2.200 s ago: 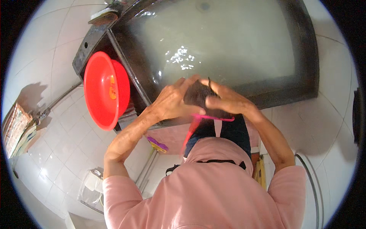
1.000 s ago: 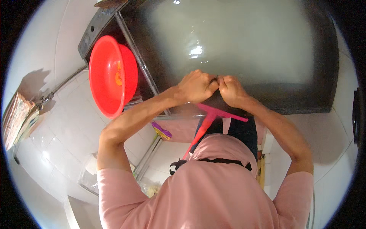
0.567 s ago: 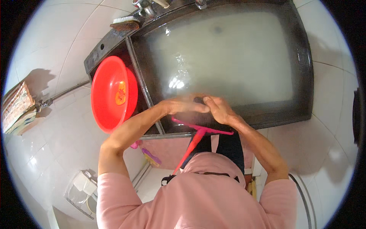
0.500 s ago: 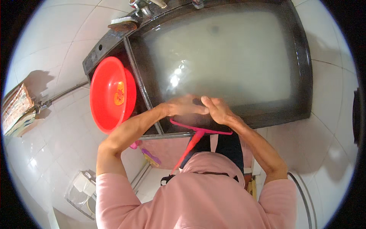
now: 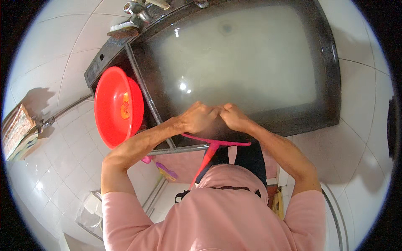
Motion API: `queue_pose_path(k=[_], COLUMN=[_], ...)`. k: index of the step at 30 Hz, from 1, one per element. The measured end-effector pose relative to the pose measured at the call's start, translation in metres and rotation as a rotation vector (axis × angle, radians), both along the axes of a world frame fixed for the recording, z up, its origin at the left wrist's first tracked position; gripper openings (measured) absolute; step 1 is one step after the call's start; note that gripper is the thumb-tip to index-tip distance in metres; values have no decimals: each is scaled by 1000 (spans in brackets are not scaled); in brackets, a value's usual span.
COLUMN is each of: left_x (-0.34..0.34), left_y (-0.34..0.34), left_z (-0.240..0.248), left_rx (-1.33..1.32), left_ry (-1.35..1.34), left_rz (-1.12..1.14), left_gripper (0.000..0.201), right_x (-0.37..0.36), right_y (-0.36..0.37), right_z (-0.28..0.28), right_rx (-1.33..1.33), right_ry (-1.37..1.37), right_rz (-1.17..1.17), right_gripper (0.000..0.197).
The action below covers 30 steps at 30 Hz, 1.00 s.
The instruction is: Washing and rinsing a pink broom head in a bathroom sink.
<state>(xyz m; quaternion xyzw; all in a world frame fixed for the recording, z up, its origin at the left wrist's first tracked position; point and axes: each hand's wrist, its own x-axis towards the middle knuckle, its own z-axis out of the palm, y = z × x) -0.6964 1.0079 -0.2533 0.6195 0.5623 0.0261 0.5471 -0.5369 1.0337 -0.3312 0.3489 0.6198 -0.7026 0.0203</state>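
My left hand [image 5: 199,117] is closed, its knuckles up, over the near part of a wide dark sink [image 5: 331,79] that holds cloudy, greyish water [image 5: 247,62]. Right beside it, almost knuckle to knuckle, my right hand [image 5: 234,117] is curled shut too. Whatever the fingers grip, if anything, is hidden beneath them and blends with the dark surface. Just on the near side of both hands, a pink squeegee [image 5: 213,144] rests across the sink's front rim, its handle slanting down toward my waist.
A red basin [image 5: 109,119] with an orange print sits in the narrow left compartment. Along the back ledge are a scrubbing brush [image 5: 123,30] and a metal tap [image 5: 138,11]. Folded cloth or paper [image 5: 19,129] hangs on the left wall. A purple-and-yellow item [image 5: 166,171] lies below the rim.
Both hands have gone from a looser, partly spread pose to closed fists side by side. The whole view has shifted slightly; the basin and squeegee stay in place.
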Motion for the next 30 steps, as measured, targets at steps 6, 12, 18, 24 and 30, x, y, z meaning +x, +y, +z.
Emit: queue_pose_path(k=[6,12,18,24,30], left_x=[-1,-15,1,54,65], left_y=[-3,4,-94,-181,-183], left_z=[-19,-2,47,1,-28], left_rx=[126,406,573,120,465], left_ry=[-48,354,315,35,26], left_rz=[-78,-317,701,703,453], left_gripper=[25,14,15,34,23], right_x=[-1,-19,0,12,31], right_y=[8,-6,8,12,-10], right_z=[11,-19,-44,6,32], right_rx=[130,140,90,11,555], right_ry=[-84,-231,-235,-211,-139], right_rz=[119,26,125,-393,-211], right_gripper=[32,38,35,34,31])
